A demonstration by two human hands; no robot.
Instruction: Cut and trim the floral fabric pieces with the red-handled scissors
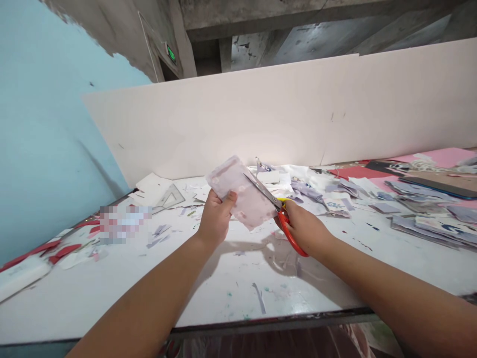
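A pale pink sheet (246, 199) with darker blotches, of paper or cloth, is held up above the white table. My left hand (219, 214) grips its left edge, thumb on the near face and fingers behind. In my right hand (303, 226) are scissors (292, 236) with red and yellow handles, my fingers wrapped round the grips. Their blades point up and left and lie over the right part of the sheet. Whether the blades are cutting into it or only resting across it, I cannot tell.
Stacks of grey-lilac pieces (432, 228) and a dark flat device (441, 187) lie at the right. A clear set square (172, 196) sits at the left near red scraps (64, 252). A white board (238, 119) stands behind the table (156, 298).
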